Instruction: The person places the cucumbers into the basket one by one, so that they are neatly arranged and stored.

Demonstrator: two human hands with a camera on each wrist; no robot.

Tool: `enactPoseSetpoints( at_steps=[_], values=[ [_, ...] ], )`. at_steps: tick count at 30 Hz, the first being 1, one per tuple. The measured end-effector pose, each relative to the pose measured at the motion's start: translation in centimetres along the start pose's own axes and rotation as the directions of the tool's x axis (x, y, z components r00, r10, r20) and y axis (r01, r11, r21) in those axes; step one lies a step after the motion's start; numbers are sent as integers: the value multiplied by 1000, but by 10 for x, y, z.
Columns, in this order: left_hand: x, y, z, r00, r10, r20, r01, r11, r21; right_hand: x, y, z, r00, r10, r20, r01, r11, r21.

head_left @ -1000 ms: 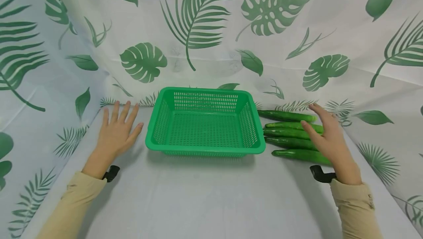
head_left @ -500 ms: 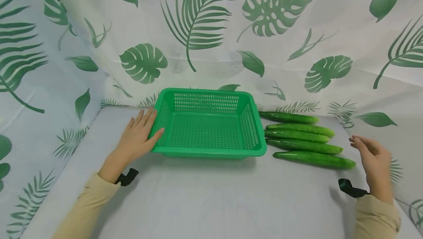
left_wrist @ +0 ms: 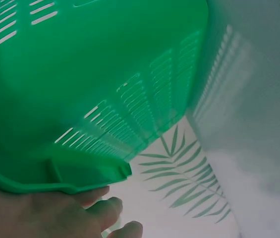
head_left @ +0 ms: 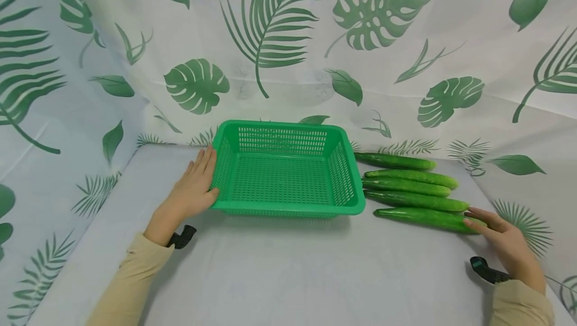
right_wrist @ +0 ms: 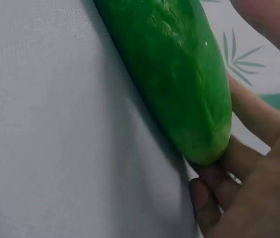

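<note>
In the head view, my left hand lies flat with straight fingers along the left side of an open green plastic basket. The left wrist view shows those fingers just under the basket's rim. Over on the right, my right hand is at the thick end of the nearest cucumber. Up close in the right wrist view, several fingers reach behind and below the tip of that cucumber, while the thumb stays apart from its skin. More cucumbers lie beyond it, side by side.
A white cloth covers the table. Behind and at both sides hang white curtains printed with green leaves. The farthest cucumber lies close to the back curtain, its thin end by the basket. Each wrist wears a small black camera.
My left hand has moved right, from the bare cloth to the basket's side. The right hand has swung out from above the cucumbers, then come down to the nearest one's thick end.
</note>
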State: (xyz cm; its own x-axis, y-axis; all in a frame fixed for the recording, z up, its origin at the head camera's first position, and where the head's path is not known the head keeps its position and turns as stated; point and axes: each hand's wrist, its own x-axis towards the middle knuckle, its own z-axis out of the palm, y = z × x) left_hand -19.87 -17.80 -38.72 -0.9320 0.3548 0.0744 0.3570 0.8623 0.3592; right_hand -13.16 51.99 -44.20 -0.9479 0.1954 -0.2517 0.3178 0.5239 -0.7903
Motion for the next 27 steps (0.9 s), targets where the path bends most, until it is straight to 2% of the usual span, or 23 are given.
enactPoseSetpoints(
  at_steps=[5,13,20,23,25,27],
  values=[
    [-1,0,2,1000,6,-11,-6,1000,-27,0,13,2,998,-30,53,32,999,-38],
    [-1,-1,4,1000,3,-15,-3,999,-48,1,16,4,999,-44,-22,42,995,-89],
    [0,-2,5,1000,1,-21,-2,999,-43,-2,18,5,999,-41,-33,37,994,-107],
    [0,-3,5,1000,4,-25,-5,999,-40,-4,19,4,996,-77,-41,75,997,-29],
    [1,-3,6,1000,8,-27,-9,999,-39,-6,20,2,994,-106,-40,109,990,90],
    [1,-4,6,1000,10,-30,-11,999,-37,-8,19,1,990,-140,-30,143,963,230]
  ],
)
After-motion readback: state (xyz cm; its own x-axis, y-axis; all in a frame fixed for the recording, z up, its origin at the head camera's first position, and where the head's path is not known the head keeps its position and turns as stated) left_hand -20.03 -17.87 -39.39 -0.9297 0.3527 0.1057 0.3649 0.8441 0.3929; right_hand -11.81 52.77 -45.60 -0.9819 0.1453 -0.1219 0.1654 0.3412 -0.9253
